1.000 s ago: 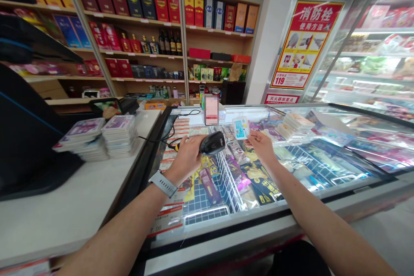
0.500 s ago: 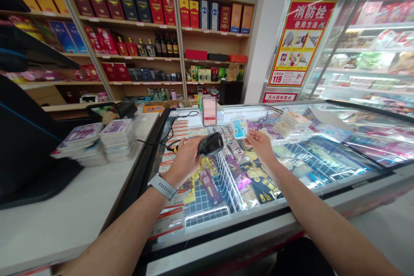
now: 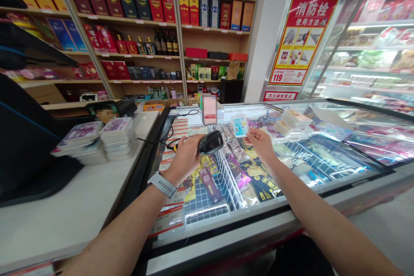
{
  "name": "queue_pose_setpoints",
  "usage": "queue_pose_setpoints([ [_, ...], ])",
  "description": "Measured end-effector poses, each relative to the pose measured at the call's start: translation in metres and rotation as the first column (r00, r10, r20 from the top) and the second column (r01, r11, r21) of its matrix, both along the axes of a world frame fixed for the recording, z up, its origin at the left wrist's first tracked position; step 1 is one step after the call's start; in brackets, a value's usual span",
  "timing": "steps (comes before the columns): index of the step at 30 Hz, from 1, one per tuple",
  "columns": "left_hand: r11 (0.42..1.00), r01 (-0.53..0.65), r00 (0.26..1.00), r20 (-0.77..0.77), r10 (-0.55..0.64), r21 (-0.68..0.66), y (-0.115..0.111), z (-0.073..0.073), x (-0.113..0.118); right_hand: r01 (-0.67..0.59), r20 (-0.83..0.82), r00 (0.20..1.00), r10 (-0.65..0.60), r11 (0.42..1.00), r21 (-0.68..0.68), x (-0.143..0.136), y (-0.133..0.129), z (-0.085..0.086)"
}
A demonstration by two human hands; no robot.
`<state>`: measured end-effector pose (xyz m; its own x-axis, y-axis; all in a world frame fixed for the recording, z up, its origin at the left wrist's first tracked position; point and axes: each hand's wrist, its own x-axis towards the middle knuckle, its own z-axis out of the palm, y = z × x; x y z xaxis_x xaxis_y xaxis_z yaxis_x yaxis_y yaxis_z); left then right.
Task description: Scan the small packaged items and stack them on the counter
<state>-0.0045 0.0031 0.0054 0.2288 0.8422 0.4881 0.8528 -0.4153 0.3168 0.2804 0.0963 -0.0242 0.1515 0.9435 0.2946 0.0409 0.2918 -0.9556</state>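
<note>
My left hand [image 3: 188,155], with a grey watch [image 3: 162,184] on its wrist, is wrapped round a black barcode scanner [image 3: 210,142] above the glass-topped freezer. The scanner's head points right. To its right, my right hand [image 3: 259,141] pinches the edge of a small flat white and blue pack [image 3: 239,126], held upright and apart from the scanner. A phone [image 3: 209,110] with a pinkish screen stands just behind them at the freezer's back edge. Similar flat packs lie stacked [image 3: 294,124] on the glass to the right.
Two stacks of flat packs [image 3: 117,138] stand on the white counter [image 3: 77,198] at left, beside a black monitor stand [image 3: 26,146]. The scanner's cable [image 3: 152,142] runs across the freezer's left edge. A cardboard box [image 3: 328,121] lies farther right; shelves stand behind.
The view has shifted very slightly. Both hands keep their grip on the scanner and the pack, with almost no movement.
</note>
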Motion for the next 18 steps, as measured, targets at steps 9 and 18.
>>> queue_pose_setpoints([
  [9, 1.000, 0.001, 1.000, -0.004, -0.001, -0.001, -0.0001, 0.0001, 0.0005, 0.007, 0.018, 1.000, -0.007, 1.000, 0.001, 0.0009, 0.0007, -0.0008],
  [18, 1.000, 0.009, 1.000, -0.012, -0.009, 0.010, 0.0012, -0.0011, -0.0001, 0.007, -0.003, 1.000, -0.007, 1.000, 0.000, 0.0006, -0.0003, 0.0007],
])
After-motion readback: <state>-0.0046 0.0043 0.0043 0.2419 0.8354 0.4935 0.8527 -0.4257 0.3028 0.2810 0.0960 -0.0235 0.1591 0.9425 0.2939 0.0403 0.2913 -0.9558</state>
